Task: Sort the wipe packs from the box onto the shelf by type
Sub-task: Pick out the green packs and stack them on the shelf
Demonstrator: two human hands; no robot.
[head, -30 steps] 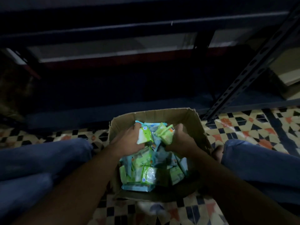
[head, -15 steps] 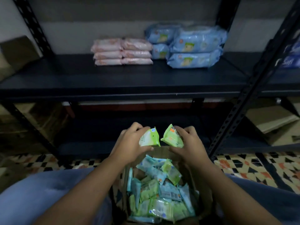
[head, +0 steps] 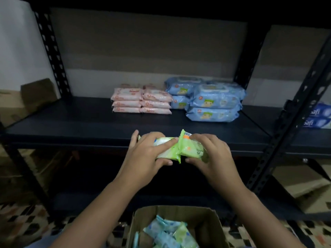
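My left hand [head: 146, 154] grips a green wipe pack [head: 164, 147] and my right hand [head: 213, 154] grips a second green wipe pack [head: 189, 149]; the two packs meet end to end at the front edge of the dark shelf [head: 89, 126]. On the shelf, pink wipe packs [head: 141, 101] lie stacked in two columns, and large blue wipe packs [head: 211, 102] are piled to their right. Below, the open cardboard box [head: 206, 222] holds several small green and blue packs [head: 168, 233].
Black perforated uprights [head: 52, 56] frame the shelf; another slanted post [head: 293, 126] stands at right. Blue-white packages [head: 317, 117] sit on the neighbouring shelf at right. A cardboard box [head: 23, 101] is at left. Patterned tile floor [head: 23, 221] lies beneath.
Both hands lifted a green pack each out of the box and rose to the shelf's front edge. The view tilted up from the box to the shelf.
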